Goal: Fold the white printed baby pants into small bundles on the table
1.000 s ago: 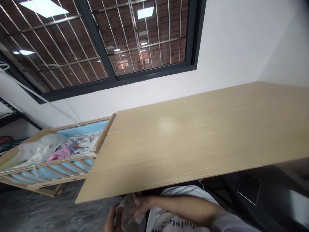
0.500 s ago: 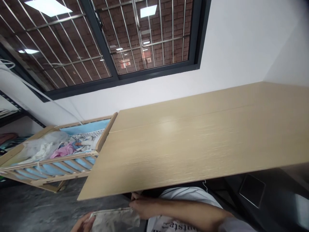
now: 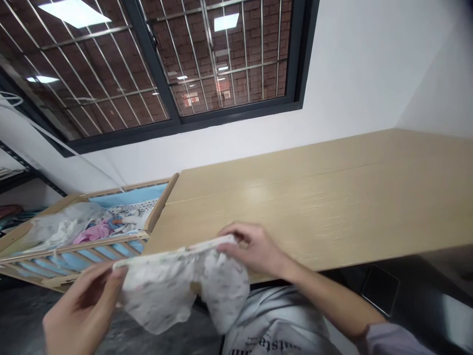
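Note:
A small pair of white baby pants (image 3: 158, 288) with a faint speckled pattern hangs stretched between my two hands, in front of the table's near left corner. My left hand (image 3: 83, 308) pinches one end of the waistband between thumb and fingers. At the other end, my right hand (image 3: 254, 249) grips the waistband over the tabletop. Both legs of the pants dangle down, a little blurred by motion.
A long wooden table (image 3: 281, 212) runs along the wall. To its left stands a wooden crib (image 3: 111, 241) holding clothes and a plastic bag (image 3: 66, 222). A barred window (image 3: 221, 59) is above. At lower right lies a dark flat tablet-like object (image 3: 380, 290).
Both hands have risen from below the table edge. The pants, bunched low before, are now spread out by the waistband, with my right hand over the tabletop.

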### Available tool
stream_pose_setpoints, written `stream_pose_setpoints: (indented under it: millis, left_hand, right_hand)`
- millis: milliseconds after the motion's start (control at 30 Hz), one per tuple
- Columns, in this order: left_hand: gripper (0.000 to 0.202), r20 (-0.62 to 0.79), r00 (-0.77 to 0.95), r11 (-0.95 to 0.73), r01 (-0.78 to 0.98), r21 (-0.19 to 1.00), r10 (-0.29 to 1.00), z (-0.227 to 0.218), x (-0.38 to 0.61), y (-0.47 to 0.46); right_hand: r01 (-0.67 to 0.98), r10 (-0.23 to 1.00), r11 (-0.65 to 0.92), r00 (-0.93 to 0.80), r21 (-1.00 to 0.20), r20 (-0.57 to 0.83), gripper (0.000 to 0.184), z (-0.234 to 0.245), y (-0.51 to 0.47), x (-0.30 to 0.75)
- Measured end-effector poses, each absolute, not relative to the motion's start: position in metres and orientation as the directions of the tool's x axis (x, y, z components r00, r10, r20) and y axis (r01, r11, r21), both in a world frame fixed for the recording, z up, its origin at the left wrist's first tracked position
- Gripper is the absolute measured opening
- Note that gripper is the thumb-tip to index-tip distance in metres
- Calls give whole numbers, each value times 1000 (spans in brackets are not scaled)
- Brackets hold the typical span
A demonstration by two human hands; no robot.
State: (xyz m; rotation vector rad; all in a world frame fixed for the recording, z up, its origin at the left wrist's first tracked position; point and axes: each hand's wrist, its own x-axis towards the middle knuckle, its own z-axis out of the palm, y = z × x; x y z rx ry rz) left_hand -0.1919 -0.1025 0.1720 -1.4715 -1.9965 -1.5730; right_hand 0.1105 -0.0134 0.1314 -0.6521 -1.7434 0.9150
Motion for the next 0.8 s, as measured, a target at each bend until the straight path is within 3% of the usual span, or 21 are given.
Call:
stream_pose_setpoints:
  millis: [133, 233, 333, 500, 633, 800]
  left_hand:
    - [27, 652, -413, -261, 680, 685, 637, 207, -139, -51]
    - [37, 638, -285, -372, 618, 693, 716, 217, -117, -1]
    - [39, 593, -145, -373, 654, 658, 792, 210, -106, 56]
    - [29, 389, 29, -258, 793, 552, 921, 162, -94, 143]
    - [20, 209, 73, -174, 839, 516, 975, 117, -88, 192]
    - [37, 95, 1, -45, 888, 459, 996, 78, -84, 231]
  right_hand:
    - [29, 812, 564, -201, -825, 548, 36, 185, 17, 166]
    - [152, 824, 541, -291, -827, 486, 39, 210, 50, 204]
    - [294, 839, 499, -399, -815, 369, 36, 212, 96, 230]
    - [478, 881, 384, -446, -790, 158, 21, 161, 176, 240]
    - [654, 931, 293, -361, -697, 53, 13, 109, 221, 223]
    - [713, 959, 230, -282, -662, 30, 15, 69, 261, 204]
